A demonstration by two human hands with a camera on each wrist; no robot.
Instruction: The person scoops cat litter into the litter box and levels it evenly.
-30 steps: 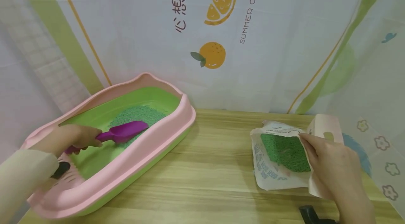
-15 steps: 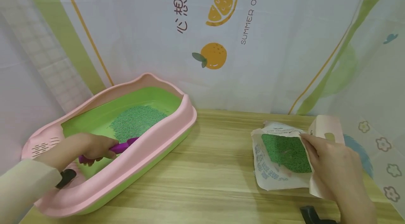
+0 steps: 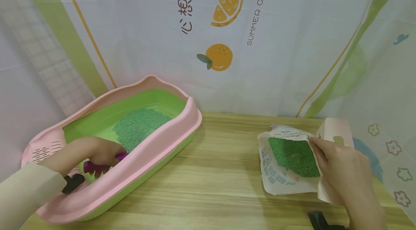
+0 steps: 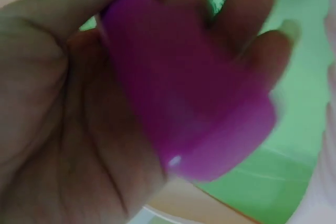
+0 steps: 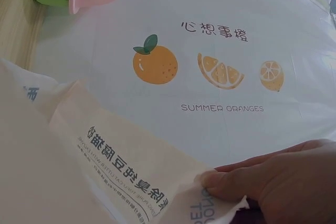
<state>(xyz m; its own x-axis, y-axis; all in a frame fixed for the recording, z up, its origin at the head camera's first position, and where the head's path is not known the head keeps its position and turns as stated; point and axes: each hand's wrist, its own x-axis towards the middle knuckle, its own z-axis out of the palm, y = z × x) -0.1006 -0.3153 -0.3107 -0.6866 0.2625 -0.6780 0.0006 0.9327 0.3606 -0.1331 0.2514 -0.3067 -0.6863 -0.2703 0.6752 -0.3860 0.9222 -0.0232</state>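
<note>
In the head view, my left hand (image 3: 105,150) grips the handle of a purple scoop (image 3: 96,168) inside a pink-rimmed green litter box (image 3: 169,130). The scoop's blade is hidden behind the hand and the near rim. Up close in the left wrist view, the purple handle (image 4: 184,93) lies across the palm, blurred. Green cat litter (image 3: 139,125) is heaped in the middle of the box. At the right, my right hand (image 3: 346,172) pinches the torn top edge of a white paper cat litter bag (image 3: 276,179). Green pellets (image 3: 294,157) show through its opening.
A pale carton (image 3: 336,129) with a handle hole stands behind the bag, at the right. Wooden tabletop (image 3: 224,157) lies between box and bag. A printed curtain (image 3: 260,78) closes off the back and sides.
My left hand has moved right, towards the near rim, with the scoop. The blade, visible over the litter earlier, has gone out of sight. My right hand stays on the bag.
</note>
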